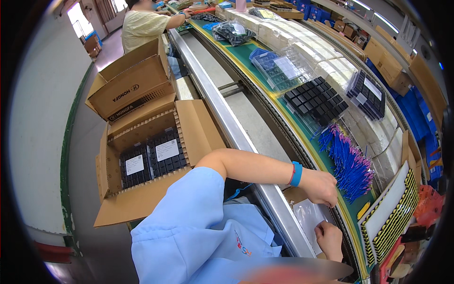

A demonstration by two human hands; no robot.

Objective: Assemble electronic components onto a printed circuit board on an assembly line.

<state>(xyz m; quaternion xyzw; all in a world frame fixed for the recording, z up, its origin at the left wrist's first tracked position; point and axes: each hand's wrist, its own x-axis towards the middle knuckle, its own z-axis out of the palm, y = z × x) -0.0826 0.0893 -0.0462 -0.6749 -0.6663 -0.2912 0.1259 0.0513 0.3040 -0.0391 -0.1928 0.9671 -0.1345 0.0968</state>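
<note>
My left hand point(319, 187), with a blue band at the wrist, is closed with curled fingers over the bench's near edge. Whatever it may hold is hidden. Below it, my right hand point(329, 240) is closed, fingertips pressed together beside a clear plastic bag point(308, 218) lined in an open carton. I cannot make out what its fingers grip. Just beyond my left hand lies a pile of blue wires point(347, 173) with pink ends. Past the wires, black box-shaped parts point(318, 100) fill a clear tray.
An open cardboard box point(113, 165) with labelled trays of black parts stands left. A metal rail point(236, 128) runs before me. Right are a board with rows of yellow-black parts point(395, 213) and a yellow tool point(363, 210). A co-worker point(144, 28) sits far along the line.
</note>
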